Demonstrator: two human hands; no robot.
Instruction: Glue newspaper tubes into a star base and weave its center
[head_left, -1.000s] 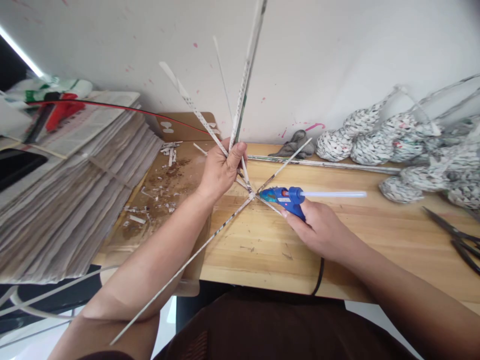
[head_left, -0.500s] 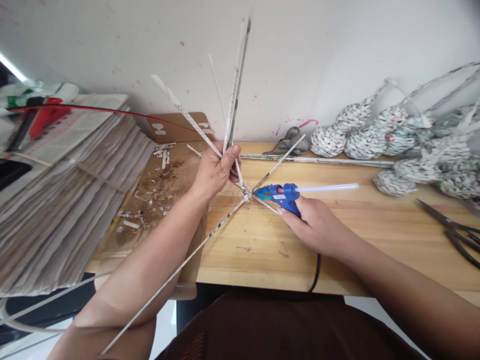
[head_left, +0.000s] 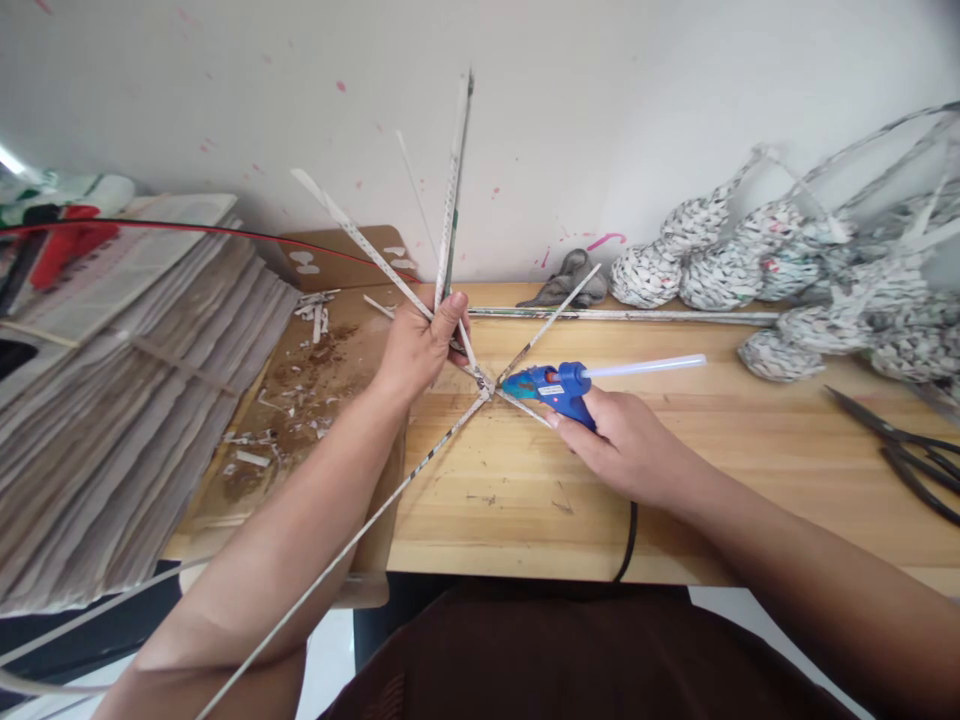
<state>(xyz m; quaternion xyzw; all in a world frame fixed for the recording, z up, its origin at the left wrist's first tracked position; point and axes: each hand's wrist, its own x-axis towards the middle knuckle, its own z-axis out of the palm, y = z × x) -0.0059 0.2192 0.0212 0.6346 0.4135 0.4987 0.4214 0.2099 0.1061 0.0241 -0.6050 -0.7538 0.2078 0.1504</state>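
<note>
My left hand [head_left: 426, 345] is closed around several rolled paper strips [head_left: 448, 215] that fan out from a crossing point [head_left: 486, 384] over the wooden table. One long strip [head_left: 375, 520] runs from the crossing down past my left forearm. Another slants up to the right of it. My right hand [head_left: 622, 440] grips a blue glue gun [head_left: 559, 392] with a clear glue stick [head_left: 649, 367] out of its back. The gun's nozzle is at the crossing, seeming to touch it; the glue itself is too small to see.
Bundled paper [head_left: 127, 400] is stacked at the left, beside paper scraps [head_left: 251, 459] on brown board. Woven paper shapes [head_left: 720, 270] and a grey lump [head_left: 566, 280] lie along the wall. Black scissors [head_left: 900, 435] rest at the right. The gun's cord [head_left: 630, 545] hangs over the front edge.
The whole view has shifted slightly, with the scene a little further left. Both hands keep their grips, and the nozzle stays at the crossing.
</note>
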